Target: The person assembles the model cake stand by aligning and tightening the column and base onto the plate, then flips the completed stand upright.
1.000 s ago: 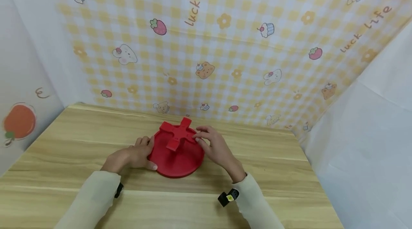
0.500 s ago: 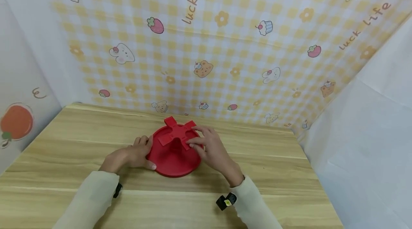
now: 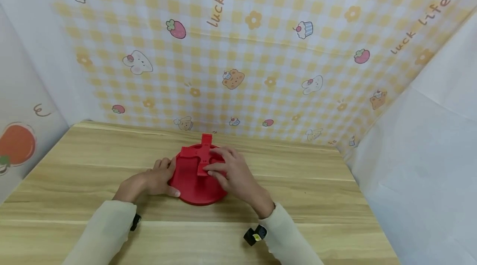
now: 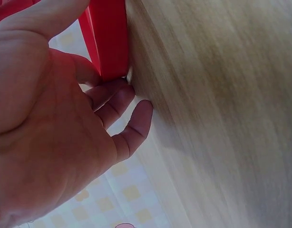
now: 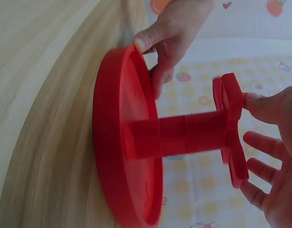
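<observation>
A red round base [image 3: 195, 192] lies flat on the table, with a column [image 5: 186, 135] rising from its middle. On top of the column sits a red four-armed cross [image 3: 203, 154]. My left hand [image 3: 158, 179] grips the base's left rim, thumb in front and fingers behind; the left wrist view shows its fingertips at the red edge [image 4: 110, 42]. With its fingers slightly bent, my right hand [image 3: 238, 176] touches the cross's near arm from the right. In the right wrist view, the thumb of the right hand [image 5: 284, 147] meets one arm, and the hand covers the cross's right arm in the head view.
The wooden table [image 3: 305, 198] extends on both sides of the base. A yellow checked cloth [image 3: 261, 62] hangs behind it, with white sheets [image 3: 428, 145] at the sides.
The cross has turned clockwise as seen from above. My right hand has moved left with the near arm, while my left hand has stayed on the rim.
</observation>
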Demonstrator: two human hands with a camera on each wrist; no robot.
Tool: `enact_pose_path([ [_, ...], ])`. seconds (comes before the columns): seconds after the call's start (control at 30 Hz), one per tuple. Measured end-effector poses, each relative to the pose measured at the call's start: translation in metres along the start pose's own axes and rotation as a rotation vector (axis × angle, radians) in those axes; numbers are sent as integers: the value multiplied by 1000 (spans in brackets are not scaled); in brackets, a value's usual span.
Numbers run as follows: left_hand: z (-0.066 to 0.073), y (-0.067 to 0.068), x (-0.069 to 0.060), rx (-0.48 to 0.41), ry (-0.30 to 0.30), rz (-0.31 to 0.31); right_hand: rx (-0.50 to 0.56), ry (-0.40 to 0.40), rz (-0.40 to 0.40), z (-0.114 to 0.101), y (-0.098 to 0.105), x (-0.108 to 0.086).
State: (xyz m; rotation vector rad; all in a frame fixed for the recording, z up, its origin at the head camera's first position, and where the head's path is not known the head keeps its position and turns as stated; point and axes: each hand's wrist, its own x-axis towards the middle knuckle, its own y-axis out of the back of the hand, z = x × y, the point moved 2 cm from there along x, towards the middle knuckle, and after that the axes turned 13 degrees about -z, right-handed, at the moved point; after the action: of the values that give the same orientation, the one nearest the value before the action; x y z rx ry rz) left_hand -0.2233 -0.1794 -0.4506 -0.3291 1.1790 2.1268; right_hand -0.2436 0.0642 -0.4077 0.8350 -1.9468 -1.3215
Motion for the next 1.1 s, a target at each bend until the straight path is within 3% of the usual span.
enact_pose_path([
  [0.53, 0, 0, 0, 13, 21, 4, -60, -28, -82, -16, 0, 17],
  [0.63, 0, -1, 1, 12, 27, 2, 11, -27, -41, -12, -3, 14],
  [0.83, 0, -1, 2, 3, 20, 1, 187, -56, 166, 12, -6, 2],
  [1.0, 0, 0, 1, 3, 25, -1, 235, -147, 148, 26, -4, -7],
  [1.1, 1, 1, 0, 0, 25, -3, 268, -156, 120, 28, -3, -11],
])
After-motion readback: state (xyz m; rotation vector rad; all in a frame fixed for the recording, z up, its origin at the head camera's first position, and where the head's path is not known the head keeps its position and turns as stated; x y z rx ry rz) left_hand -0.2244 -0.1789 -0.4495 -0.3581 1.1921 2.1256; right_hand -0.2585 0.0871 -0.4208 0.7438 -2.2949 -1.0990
